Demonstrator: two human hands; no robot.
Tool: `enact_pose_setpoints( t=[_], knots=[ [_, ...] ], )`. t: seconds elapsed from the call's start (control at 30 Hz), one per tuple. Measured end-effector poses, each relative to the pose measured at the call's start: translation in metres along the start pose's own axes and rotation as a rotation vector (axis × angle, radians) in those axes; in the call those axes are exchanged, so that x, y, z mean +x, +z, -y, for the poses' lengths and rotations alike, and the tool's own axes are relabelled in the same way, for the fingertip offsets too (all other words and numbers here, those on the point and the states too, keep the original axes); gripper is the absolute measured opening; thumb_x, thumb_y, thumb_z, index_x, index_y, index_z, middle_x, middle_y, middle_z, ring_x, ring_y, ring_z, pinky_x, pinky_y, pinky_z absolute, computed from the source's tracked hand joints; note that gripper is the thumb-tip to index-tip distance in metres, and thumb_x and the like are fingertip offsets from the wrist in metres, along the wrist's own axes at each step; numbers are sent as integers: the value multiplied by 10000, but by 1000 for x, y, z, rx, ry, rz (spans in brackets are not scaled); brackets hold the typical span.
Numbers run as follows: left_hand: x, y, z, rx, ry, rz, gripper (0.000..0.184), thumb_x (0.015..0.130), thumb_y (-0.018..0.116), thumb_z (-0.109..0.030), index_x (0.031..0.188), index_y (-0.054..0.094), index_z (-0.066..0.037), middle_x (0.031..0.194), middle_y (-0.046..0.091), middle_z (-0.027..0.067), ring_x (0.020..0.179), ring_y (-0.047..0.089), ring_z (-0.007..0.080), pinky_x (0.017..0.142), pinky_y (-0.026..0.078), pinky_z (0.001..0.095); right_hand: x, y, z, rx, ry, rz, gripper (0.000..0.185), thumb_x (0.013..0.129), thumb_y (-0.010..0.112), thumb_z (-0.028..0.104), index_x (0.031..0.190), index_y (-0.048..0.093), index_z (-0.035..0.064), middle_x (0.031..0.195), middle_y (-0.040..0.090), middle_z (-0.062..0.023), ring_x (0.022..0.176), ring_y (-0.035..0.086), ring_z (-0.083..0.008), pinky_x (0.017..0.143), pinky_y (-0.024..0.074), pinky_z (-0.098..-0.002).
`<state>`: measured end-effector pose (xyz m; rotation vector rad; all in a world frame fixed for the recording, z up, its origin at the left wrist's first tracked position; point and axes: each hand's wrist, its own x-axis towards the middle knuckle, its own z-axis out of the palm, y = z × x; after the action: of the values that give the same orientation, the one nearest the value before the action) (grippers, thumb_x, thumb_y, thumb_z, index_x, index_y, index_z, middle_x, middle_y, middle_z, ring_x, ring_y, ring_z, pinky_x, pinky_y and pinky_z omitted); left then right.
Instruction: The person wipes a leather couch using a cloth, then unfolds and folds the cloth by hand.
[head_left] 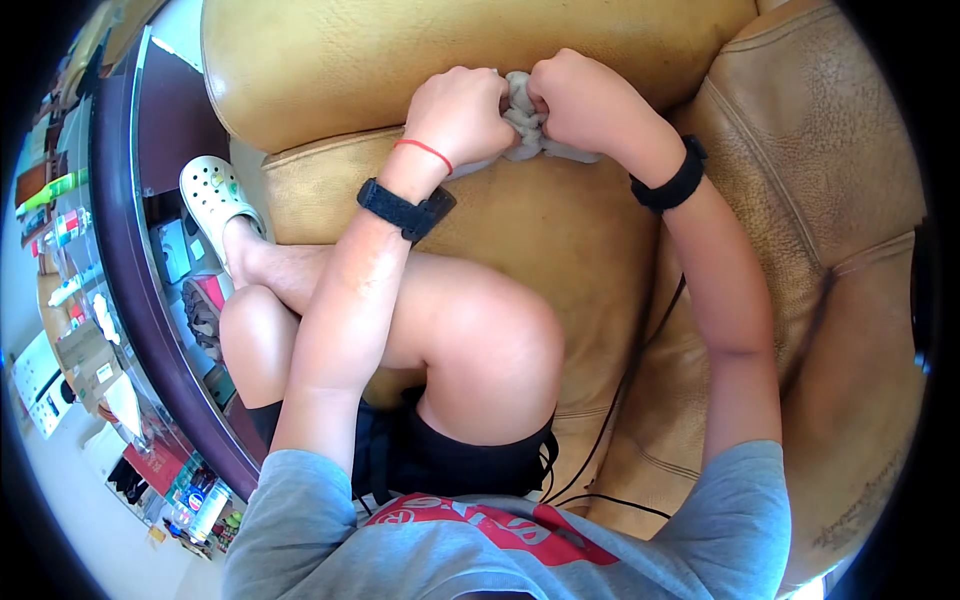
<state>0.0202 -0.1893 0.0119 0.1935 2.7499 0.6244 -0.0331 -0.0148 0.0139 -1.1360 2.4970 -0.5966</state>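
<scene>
A light grey piece of bunched, soft fabric [522, 122] rests at the back of the tan sofa seat, twisted or knotted in the middle. Its exact kind cannot be made out. My left hand [460, 112] is closed in a fist on the fabric's left side. From the other side, my right hand [590, 108] grips it with curled fingers. Both sets of fingertips are largely hidden in the folds. Some of the fabric lies flat on the seat below the two hands.
The tan leather sofa [590, 220] surrounds the hands, with a backrest behind. A bent leg in a pale clog [215, 205] rests on the left. Black cables [632, 370] run across the seat. A glass-topped table [125, 230] with several items stands at far left.
</scene>
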Motion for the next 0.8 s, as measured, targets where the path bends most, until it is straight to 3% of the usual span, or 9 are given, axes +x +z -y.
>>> enact_pose_setpoints(
  t=[0.27,0.37,0.4,0.47,0.53,0.63,0.77,0.8],
  knots=[
    [-1,1,-1,36,16,-20,301,678,803,-220,902,767,-22,919,742,199,845,715,383,807,575,447,1,-9,5,-16,-14,69,101,679,715,49,760,774,51,727,706,-194,672,702,-365,647,587,-426],
    [-4,2,5,-184,28,-87,282,691,807,-176,908,754,-3,899,737,211,824,723,366,771,575,428,-3,-24,15,-94,24,1,123,661,746,99,767,784,52,722,716,-183,682,718,-351,654,593,-424],
    [-6,1,4,-234,48,-158,268,706,814,-150,916,748,4,833,728,206,760,726,350,714,576,403,-3,-31,18,-130,27,-98,200,631,786,165,789,792,42,716,717,-183,697,724,-360,660,598,-432],
    [-13,-8,-11,-210,61,-327,266,719,814,-163,916,745,2,798,721,200,731,723,358,688,575,394,-4,-59,28,-169,113,-126,94,704,705,106,757,700,28,769,691,-178,746,690,-371,679,568,-449],
    [-14,-10,-20,-116,195,-590,262,757,805,-169,949,735,-4,756,708,200,704,719,372,651,572,393,-8,-63,22,-188,40,-360,89,749,660,93,730,675,8,731,674,-190,723,675,-383,656,561,-464],
    [-7,-24,-37,-202,243,-683,259,793,797,-172,988,729,-16,794,708,225,729,716,393,659,572,413,-10,-75,19,-162,-125,-748,100,762,646,86,710,691,14,718,675,-202,695,678,-397,641,565,-462],
    [2,-38,-32,99,255,-252,294,877,758,-230,1074,705,-19,920,715,260,865,700,428,777,562,459,-1,-54,-3,-153,89,-506,113,765,639,70,727,719,-2,756,685,-241,707,683,-413,684,562,-490],
    [-2,-50,-34,-16,196,-101,313,908,733,-241,1120,682,-17,958,711,256,898,685,427,816,549,456,0,-56,-6,-142,91,-480,119,765,637,70,739,725,-6,764,685,-249,710,680,-422,687,560,-494]
  ],
)
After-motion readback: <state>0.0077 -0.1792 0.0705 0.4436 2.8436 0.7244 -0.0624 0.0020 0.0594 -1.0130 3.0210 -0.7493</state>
